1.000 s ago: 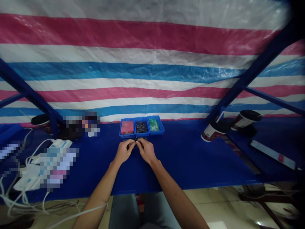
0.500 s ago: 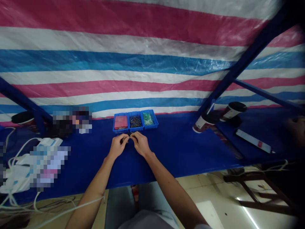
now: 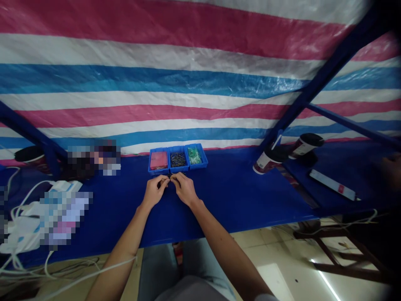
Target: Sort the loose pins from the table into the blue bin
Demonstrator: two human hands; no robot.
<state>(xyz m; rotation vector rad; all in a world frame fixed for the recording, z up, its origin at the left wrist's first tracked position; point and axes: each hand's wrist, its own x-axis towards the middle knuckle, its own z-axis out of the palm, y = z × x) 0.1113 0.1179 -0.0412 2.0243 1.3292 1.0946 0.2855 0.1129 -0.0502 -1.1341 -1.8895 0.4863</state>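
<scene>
My left hand and my right hand meet fingertip to fingertip over the blue table, both in a pinch. Whatever lies between the fingers is too small and too hidden to name. Just beyond them stand three small blue bins side by side. The left bin holds flat pinkish-red pieces. Dark, thin metal pieces fill the middle bin. In the right bin are green and clear pieces.
At the right, a dark-lidded canister carries a pen; a second canister and a phone-like white slab lie beyond. White cables and a power strip crowd the left. Another person's hand shows at the right edge.
My fingers shift very slightly where they meet. The bins and everything around them stay in place.
</scene>
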